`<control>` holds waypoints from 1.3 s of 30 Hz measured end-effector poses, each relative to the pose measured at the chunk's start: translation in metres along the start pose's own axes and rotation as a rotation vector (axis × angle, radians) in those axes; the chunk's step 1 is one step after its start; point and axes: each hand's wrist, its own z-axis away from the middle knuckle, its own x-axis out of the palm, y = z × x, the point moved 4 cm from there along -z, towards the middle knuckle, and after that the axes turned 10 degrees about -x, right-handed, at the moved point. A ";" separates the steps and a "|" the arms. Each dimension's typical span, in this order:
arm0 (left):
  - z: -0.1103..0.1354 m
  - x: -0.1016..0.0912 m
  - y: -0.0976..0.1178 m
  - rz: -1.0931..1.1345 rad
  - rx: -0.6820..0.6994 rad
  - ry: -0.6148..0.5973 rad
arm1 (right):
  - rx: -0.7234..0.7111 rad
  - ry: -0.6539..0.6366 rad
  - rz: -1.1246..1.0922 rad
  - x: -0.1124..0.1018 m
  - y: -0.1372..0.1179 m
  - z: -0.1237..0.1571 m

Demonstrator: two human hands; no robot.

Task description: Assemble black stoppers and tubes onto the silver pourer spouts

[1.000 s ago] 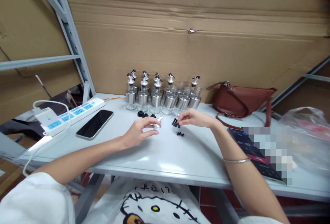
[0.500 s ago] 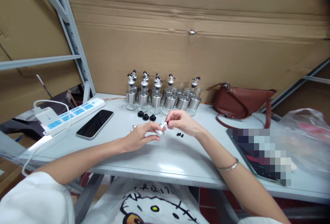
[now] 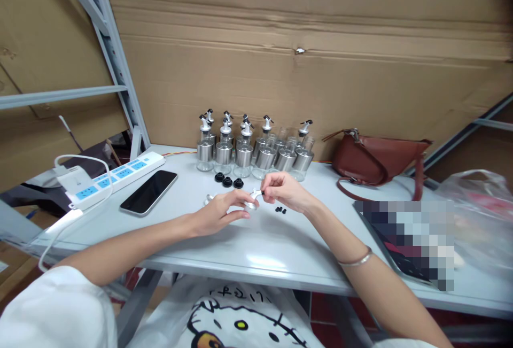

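Note:
Between the fingers of my left hand [image 3: 220, 211] is a silver pourer spout [image 3: 255, 196], held a little above the table. My right hand [image 3: 284, 192] pinches a small black piece [image 3: 262, 192] at the spout's tip; whether it is seated there I cannot tell. Behind my left fingers another silver part [image 3: 208, 199] lies partly hidden. Several small black pieces [image 3: 280, 210] rest on the table below my right hand. Beyond my hands sit three black stoppers [image 3: 227, 182]. Glass bottles with steel bands [image 3: 243, 156] stand at the back, several topped by silver-and-black pourers [image 3: 247, 128].
On the left lie a phone [image 3: 149, 193] and a white power strip [image 3: 124, 172] with a cable. A brown handbag [image 3: 377, 158], a blurred tablet-like device [image 3: 401, 246] and a clear plastic bag [image 3: 476, 219] occupy the right. Cardboard [image 3: 304, 80] forms the back wall.
My right hand has shifted slightly right, and more of the black piece shows at the spout's tip. The view has moved slightly. My left hand keeps its grip on the spout.

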 end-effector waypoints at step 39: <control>-0.036 -0.063 -0.078 -0.675 -0.251 0.069 | 0.039 -0.012 0.029 0.002 -0.010 0.004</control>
